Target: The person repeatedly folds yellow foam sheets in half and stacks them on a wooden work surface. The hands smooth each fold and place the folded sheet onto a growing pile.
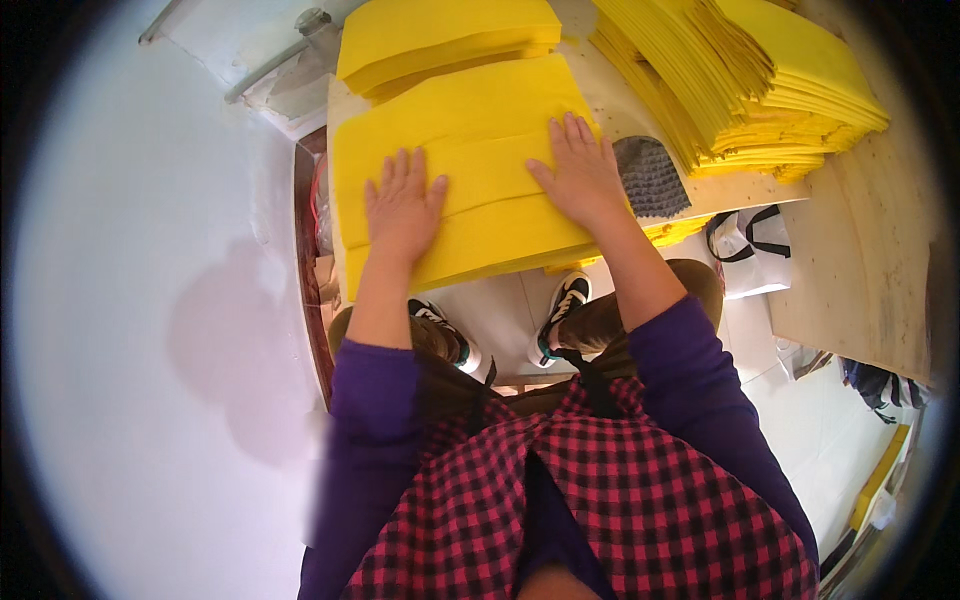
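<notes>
Yellow cloth [480, 130] laid flat on the worktop [640, 115], in front of the person; its left part is pressed by the left hand [405, 205], its right part by the right hand [580, 175]; both grips apart, fingers spread, nothing clamped; another yellow stack [450, 45] set just behind; a grey pad [650, 175] seen beside the right hand, a folded yellow pile [740, 90] placed beyond it
</notes>
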Demonstrator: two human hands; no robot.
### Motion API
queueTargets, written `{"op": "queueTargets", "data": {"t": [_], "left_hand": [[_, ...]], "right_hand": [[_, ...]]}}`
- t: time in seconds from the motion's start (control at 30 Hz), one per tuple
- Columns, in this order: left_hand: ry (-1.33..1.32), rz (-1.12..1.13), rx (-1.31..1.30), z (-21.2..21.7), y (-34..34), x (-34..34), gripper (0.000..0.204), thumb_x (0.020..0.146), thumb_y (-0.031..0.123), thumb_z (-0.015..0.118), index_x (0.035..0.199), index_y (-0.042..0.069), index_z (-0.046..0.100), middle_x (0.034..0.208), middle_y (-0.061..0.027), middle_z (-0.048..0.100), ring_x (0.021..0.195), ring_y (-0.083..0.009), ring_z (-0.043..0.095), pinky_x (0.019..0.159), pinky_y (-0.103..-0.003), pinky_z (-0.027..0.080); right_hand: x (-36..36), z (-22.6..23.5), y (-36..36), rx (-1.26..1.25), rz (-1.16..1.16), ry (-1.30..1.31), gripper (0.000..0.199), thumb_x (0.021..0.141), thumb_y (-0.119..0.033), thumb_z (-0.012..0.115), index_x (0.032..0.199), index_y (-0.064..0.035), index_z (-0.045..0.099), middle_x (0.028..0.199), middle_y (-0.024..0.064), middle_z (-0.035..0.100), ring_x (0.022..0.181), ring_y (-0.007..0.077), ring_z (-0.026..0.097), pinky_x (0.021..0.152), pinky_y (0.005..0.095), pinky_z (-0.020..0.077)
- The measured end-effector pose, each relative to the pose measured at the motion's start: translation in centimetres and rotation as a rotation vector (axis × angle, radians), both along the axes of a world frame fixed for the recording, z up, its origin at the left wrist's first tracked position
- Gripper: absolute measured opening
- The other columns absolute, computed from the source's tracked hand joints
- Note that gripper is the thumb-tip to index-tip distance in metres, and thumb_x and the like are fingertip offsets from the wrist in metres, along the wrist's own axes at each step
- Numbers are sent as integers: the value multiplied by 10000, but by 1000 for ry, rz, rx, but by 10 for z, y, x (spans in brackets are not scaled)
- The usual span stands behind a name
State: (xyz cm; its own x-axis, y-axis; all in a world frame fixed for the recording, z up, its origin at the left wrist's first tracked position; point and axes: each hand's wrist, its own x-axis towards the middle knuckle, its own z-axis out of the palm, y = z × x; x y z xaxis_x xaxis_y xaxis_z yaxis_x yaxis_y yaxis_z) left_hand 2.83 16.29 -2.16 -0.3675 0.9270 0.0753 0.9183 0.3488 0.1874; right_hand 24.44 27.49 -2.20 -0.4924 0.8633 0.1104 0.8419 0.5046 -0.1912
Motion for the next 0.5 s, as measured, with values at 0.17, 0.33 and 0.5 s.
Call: {"op": "queueTargets", "data": {"t": [0.17,0.33,0.5], "left_hand": [[67,95,-5,-6,-18,-21,641,983,522,332,1511,161,279,1577,-92,233,1467,-265,170,1177,-498,96],[71,118,-12,-9,-18,-22,649,980,534,330,1509,161,284,1579,-91,226,1470,-267,159,1177,-500,91],[69,120,-13,-7,-16,-21,648,979,527,331,1511,161,279,1583,-92,215,1470,-267,157,1177,-503,86]], "right_hand": [[0,2,0,-27,-11,-13,752,962,-552,340,1515,-60,212,1592,129,158,1479,235,109,1187,444,84],[-4,16,-4,1,20,-22,750,957,-535,368,1504,-41,236,1584,131,189,1478,236,119,1188,452,78],[-38,23,-34,122,246,36,745,947,-507,421,1483,-11,274,1565,139,241,1471,250,147,1185,462,91]]}}
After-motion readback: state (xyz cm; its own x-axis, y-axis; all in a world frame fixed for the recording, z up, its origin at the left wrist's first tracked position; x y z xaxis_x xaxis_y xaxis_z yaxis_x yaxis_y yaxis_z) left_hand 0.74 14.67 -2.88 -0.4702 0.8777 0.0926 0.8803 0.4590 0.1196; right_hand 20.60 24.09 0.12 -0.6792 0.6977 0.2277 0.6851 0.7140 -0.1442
